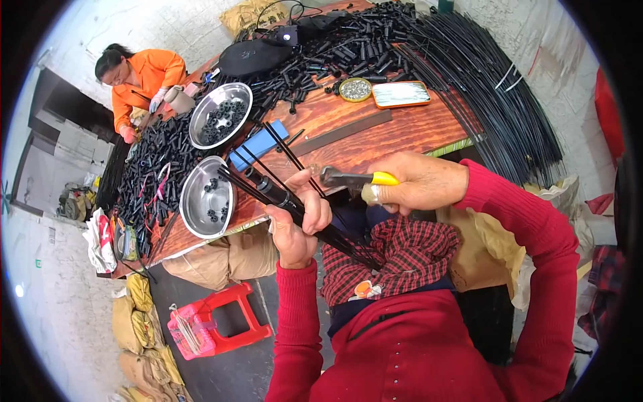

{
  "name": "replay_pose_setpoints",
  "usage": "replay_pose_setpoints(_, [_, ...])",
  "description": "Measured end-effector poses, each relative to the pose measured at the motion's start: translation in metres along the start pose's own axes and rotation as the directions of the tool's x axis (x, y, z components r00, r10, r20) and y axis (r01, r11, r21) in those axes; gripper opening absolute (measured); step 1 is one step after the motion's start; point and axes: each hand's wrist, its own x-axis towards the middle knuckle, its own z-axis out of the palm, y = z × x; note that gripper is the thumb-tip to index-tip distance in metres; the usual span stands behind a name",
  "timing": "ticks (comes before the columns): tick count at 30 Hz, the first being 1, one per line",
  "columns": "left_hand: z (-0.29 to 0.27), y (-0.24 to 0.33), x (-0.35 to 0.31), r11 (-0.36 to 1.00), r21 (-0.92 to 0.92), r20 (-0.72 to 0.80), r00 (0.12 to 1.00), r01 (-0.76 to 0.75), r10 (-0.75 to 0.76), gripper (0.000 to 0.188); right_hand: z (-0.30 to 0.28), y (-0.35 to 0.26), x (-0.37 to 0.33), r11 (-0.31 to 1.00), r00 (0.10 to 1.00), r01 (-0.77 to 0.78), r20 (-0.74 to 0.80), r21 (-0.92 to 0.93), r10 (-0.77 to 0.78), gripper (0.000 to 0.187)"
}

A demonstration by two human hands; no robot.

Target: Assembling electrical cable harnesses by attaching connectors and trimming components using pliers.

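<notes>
On the left, a heap of sacks (pixel 134 315) lies by the wall. Near it, a person in an orange top (pixel 157 70) sits at the far end of the wooden table (pixel 418 127), with hands close to a big pile of short black tubes (pixel 151 171). A red stool (pixel 234 338) is on the floor below. Next come two shiny bowls, an upper bowl (pixel 234 92) and a lower bowl (pixel 193 197), both with little black rings inside. Just beside them, a blue block (pixel 260 145) lies on the wood. In the middle, the left hand (pixel 295 244) is closed around a fat black tube (pixel 281 196) and some long thin black sticks (pixel 345 246). They slant up from the lap, with their top ends near the bowls and the block. Close by is a metal tool (pixel 349 179) with yellow on it. Its head is near the sticks, but I can't tell if they touch. A round tin (pixel 355 100) and an orange-edged tray (pixel 403 105) sit farther back. A red checked cloth (pixel 418 251) covers the lap. The right hand (pixel 422 179) is wrapped around the tool's handle. At the far right, a huge bunch of long black rods (pixel 485 77) hangs over the table's edge.
</notes>
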Motion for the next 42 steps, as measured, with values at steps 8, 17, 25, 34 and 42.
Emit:
replay_pose_setpoints(8, [0.001,-0.015,-0.016,0.979,0.198,-0.197,0.976,-0.056,0.095,0.057,-0.026,0.106,0.063,0.539,0.869,-0.179,-0.389,-0.823,-0.306,0.027])
replay_pose_setpoints(17, [0.043,0.069,-0.021,0.955,0.21,-0.079,0.97,-0.211,0.231,0.046,-0.007,0.131,0.065,0.441,0.622,-0.046,-0.371,-0.896,-0.69,0.03])
replay_pose_setpoints(25, [0.057,0.067,-0.017,0.962,0.202,-0.045,0.979,-0.186,0.199,0.043,0.11,0.222,-0.008,0.922,0.975,0.056,-0.176,-0.383,-0.132,0.026])
replay_pose_setpoints(34, [0.028,0.109,-0.04,0.878,0.375,-0.358,0.827,-0.298,0.433,0.04,0.149,0.234,-0.023,0.938,0.973,-0.088,0.171,-0.336,0.153,0.046])
replay_pose_setpoints(42, [-0.09,0.144,-0.141,0.922,0.056,-0.688,0.654,-0.383,0.313,0.057,0.146,0.198,-0.021,0.881,0.912,-0.308,0.153,-0.358,0.381,0.051])
